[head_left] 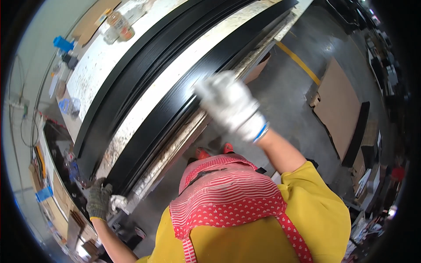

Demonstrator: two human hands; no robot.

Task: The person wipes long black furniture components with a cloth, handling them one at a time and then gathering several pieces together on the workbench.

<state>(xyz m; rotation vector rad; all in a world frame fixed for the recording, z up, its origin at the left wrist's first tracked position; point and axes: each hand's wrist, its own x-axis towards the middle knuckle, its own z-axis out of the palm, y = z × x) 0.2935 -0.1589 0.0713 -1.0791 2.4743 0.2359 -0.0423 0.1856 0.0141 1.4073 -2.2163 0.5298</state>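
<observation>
A long black board (175, 99) with a glossy, finely lined face lies along the near side of the white work table. At its lower left end is my left hand (100, 200) in a dark grey-green knitted glove, its fingers closed against the board's end corner. My right hand (228, 103), in a white glove, is over the board's near edge around mid-length. Motion smears its fingers, so whether it holds anything is hidden. Farther back on the table rests a stack of similar black boards (131, 79).
A drink bottle (120, 25) stands on the table's far side (94, 65), with a blue object (63, 44) beyond it. Flat cardboard (340, 103) lies on the grey floor to the right, near a yellow line (298, 62). Shelves with clutter line the left.
</observation>
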